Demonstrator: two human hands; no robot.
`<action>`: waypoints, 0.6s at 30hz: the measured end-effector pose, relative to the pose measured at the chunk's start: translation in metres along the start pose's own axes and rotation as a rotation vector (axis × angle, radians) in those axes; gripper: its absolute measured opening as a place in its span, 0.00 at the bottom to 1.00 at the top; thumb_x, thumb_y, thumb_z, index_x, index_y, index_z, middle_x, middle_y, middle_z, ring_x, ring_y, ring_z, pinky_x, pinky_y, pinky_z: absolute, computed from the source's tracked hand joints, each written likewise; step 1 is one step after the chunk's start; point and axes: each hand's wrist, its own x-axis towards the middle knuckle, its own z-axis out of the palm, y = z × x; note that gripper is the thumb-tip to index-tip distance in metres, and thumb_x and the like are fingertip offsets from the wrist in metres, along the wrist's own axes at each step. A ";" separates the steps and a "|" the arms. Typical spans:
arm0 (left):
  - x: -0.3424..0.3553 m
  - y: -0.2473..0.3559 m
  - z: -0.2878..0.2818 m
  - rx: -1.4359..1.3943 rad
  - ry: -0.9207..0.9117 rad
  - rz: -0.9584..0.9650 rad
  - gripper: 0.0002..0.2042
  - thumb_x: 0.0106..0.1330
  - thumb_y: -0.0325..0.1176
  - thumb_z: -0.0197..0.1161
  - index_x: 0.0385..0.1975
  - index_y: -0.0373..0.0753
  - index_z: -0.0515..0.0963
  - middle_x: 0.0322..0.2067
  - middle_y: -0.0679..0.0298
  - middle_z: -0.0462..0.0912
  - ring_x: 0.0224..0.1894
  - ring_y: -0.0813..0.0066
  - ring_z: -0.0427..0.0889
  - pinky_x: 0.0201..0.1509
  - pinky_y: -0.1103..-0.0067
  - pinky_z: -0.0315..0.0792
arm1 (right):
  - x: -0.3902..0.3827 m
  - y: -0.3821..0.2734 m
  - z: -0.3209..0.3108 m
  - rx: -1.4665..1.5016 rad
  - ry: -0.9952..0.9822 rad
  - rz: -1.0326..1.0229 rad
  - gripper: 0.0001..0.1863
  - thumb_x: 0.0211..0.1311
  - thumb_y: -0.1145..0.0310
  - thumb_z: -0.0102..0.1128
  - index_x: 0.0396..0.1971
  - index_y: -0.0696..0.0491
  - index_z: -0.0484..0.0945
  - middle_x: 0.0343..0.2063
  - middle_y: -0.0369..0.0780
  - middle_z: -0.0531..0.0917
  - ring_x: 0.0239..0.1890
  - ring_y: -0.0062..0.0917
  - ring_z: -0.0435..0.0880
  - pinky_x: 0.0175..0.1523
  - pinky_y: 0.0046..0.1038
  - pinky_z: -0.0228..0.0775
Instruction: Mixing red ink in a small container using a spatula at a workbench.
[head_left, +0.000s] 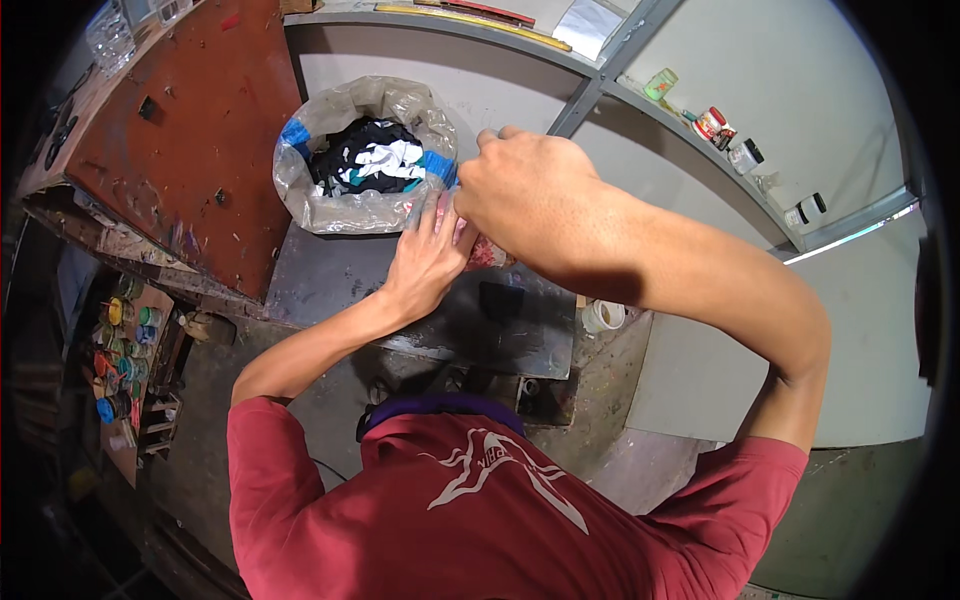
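Observation:
My left hand (430,255) reaches forward with fingers extended, their tips resting on a pink, red-mottled item (488,255) above the grey, paint-stained worktop (360,280). Close over it, my right hand (520,185) is curled with the knuckles up; whatever it grips is hidden, as is much of the pink item. Just beyond both hands sits a crumpled clear plastic bag (320,210) with blue tape, its rim rolled down around black, white and teal rags (385,160).
A rust-brown board (190,140) stands left. Paint jars crowd a low plank (125,355) at lower left. Grey shelves behind carry jars (710,125), strips and paper (590,25). A white tub (602,315) sits right of the worktop.

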 end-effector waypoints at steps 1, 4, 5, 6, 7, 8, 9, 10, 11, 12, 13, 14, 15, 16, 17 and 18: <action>0.000 0.001 -0.001 0.000 0.002 0.002 0.31 0.54 0.26 0.63 0.62 0.31 0.71 0.64 0.35 0.65 0.65 0.32 0.67 0.69 0.50 0.65 | -0.003 0.002 0.005 0.008 0.074 -0.003 0.11 0.51 0.65 0.72 0.35 0.51 0.89 0.36 0.40 0.88 0.49 0.34 0.86 0.50 0.31 0.81; 0.005 0.004 -0.010 0.052 -0.037 -0.047 0.34 0.54 0.26 0.63 0.66 0.32 0.68 0.65 0.37 0.65 0.65 0.33 0.67 0.69 0.52 0.65 | 0.001 0.009 0.025 0.007 0.160 0.054 0.06 0.51 0.69 0.69 0.29 0.53 0.88 0.33 0.41 0.87 0.49 0.34 0.84 0.53 0.31 0.79; 0.007 0.005 -0.014 0.089 0.040 -0.032 0.35 0.55 0.26 0.63 0.68 0.34 0.67 0.65 0.38 0.66 0.65 0.35 0.67 0.69 0.52 0.66 | 0.006 0.014 0.033 0.004 0.171 0.113 0.06 0.50 0.70 0.69 0.29 0.53 0.87 0.34 0.41 0.87 0.50 0.34 0.84 0.54 0.31 0.79; 0.008 0.005 -0.017 0.128 0.118 -0.019 0.36 0.56 0.27 0.62 0.69 0.35 0.66 0.65 0.40 0.67 0.65 0.36 0.68 0.69 0.53 0.66 | 0.006 0.024 0.043 0.018 0.271 0.126 0.07 0.48 0.73 0.69 0.29 0.54 0.86 0.35 0.41 0.87 0.50 0.36 0.83 0.56 0.32 0.79; 0.007 0.005 -0.020 0.130 0.120 -0.014 0.36 0.56 0.27 0.62 0.69 0.35 0.66 0.65 0.40 0.67 0.65 0.36 0.68 0.69 0.53 0.66 | 0.001 0.036 0.050 0.032 0.372 0.140 0.09 0.46 0.75 0.69 0.30 0.55 0.85 0.35 0.41 0.87 0.50 0.38 0.83 0.57 0.33 0.79; 0.005 0.002 -0.022 0.137 0.167 -0.023 0.35 0.57 0.27 0.62 0.70 0.36 0.65 0.64 0.42 0.68 0.65 0.38 0.68 0.69 0.53 0.66 | -0.005 0.047 0.045 -0.022 0.323 0.193 0.10 0.44 0.81 0.66 0.31 0.59 0.82 0.41 0.44 0.86 0.52 0.42 0.82 0.60 0.34 0.77; 0.003 0.001 -0.025 0.144 0.216 -0.031 0.35 0.58 0.28 0.61 0.71 0.37 0.65 0.64 0.43 0.69 0.65 0.39 0.68 0.69 0.53 0.66 | -0.015 0.059 0.049 0.058 0.376 0.222 0.13 0.45 0.84 0.62 0.35 0.61 0.82 0.45 0.46 0.85 0.53 0.43 0.81 0.62 0.36 0.76; 0.001 -0.002 -0.026 0.102 0.248 -0.050 0.34 0.60 0.28 0.60 0.71 0.39 0.65 0.64 0.44 0.69 0.65 0.40 0.68 0.69 0.53 0.66 | -0.026 0.071 0.053 0.137 0.430 0.250 0.17 0.46 0.86 0.59 0.40 0.63 0.82 0.48 0.47 0.84 0.54 0.44 0.81 0.63 0.37 0.75; -0.001 -0.004 -0.025 0.109 0.253 -0.050 0.34 0.60 0.28 0.60 0.71 0.39 0.65 0.64 0.44 0.69 0.65 0.40 0.68 0.69 0.53 0.66 | -0.038 0.077 0.060 0.209 0.534 0.244 0.21 0.47 0.88 0.56 0.45 0.63 0.81 0.52 0.48 0.83 0.55 0.45 0.80 0.63 0.39 0.74; -0.006 -0.008 -0.026 0.103 0.283 -0.058 0.34 0.60 0.28 0.59 0.71 0.39 0.65 0.65 0.44 0.69 0.66 0.40 0.68 0.69 0.53 0.66 | -0.047 0.078 0.069 0.283 0.644 0.224 0.25 0.47 0.90 0.52 0.50 0.63 0.80 0.55 0.49 0.81 0.55 0.46 0.79 0.63 0.41 0.73; -0.008 -0.012 -0.025 0.085 0.317 -0.055 0.34 0.60 0.28 0.59 0.71 0.39 0.66 0.65 0.44 0.69 0.66 0.40 0.68 0.69 0.53 0.66 | -0.060 0.078 0.079 0.349 0.693 0.226 0.29 0.47 0.90 0.51 0.54 0.60 0.79 0.56 0.49 0.81 0.55 0.47 0.79 0.62 0.41 0.72; -0.012 -0.018 -0.023 0.097 0.324 -0.054 0.39 0.55 0.32 0.67 0.71 0.38 0.65 0.66 0.44 0.68 0.66 0.40 0.68 0.69 0.54 0.65 | -0.068 0.077 0.089 0.420 0.747 0.217 0.33 0.47 0.91 0.50 0.57 0.58 0.78 0.57 0.49 0.80 0.54 0.48 0.79 0.61 0.42 0.72; -0.015 -0.020 -0.026 0.106 0.327 -0.057 0.39 0.55 0.32 0.67 0.71 0.38 0.65 0.66 0.44 0.68 0.66 0.40 0.68 0.69 0.54 0.65 | -0.074 0.073 0.099 0.474 0.776 0.207 0.35 0.46 0.92 0.49 0.58 0.55 0.79 0.58 0.49 0.80 0.51 0.45 0.81 0.56 0.41 0.74; -0.018 -0.021 -0.031 0.004 0.340 -0.117 0.45 0.48 0.33 0.72 0.72 0.38 0.63 0.66 0.44 0.68 0.66 0.40 0.68 0.70 0.54 0.65 | -0.079 0.063 0.106 0.545 0.798 0.237 0.36 0.45 0.93 0.49 0.58 0.55 0.78 0.58 0.48 0.80 0.48 0.44 0.82 0.53 0.39 0.75; -0.019 -0.022 -0.034 -0.105 0.356 -0.170 0.51 0.42 0.34 0.78 0.73 0.37 0.61 0.66 0.44 0.67 0.66 0.39 0.68 0.70 0.55 0.65 | -0.086 0.052 0.114 0.613 0.814 0.276 0.37 0.44 0.94 0.48 0.59 0.55 0.78 0.58 0.47 0.80 0.46 0.42 0.83 0.51 0.37 0.76; -0.026 -0.030 -0.026 -0.098 0.371 -0.238 0.61 0.29 0.35 0.85 0.73 0.37 0.58 0.66 0.46 0.67 0.67 0.41 0.68 0.71 0.56 0.65 | -0.089 0.045 0.126 0.635 0.823 0.299 0.37 0.44 0.94 0.50 0.60 0.55 0.78 0.55 0.48 0.82 0.42 0.40 0.84 0.48 0.33 0.77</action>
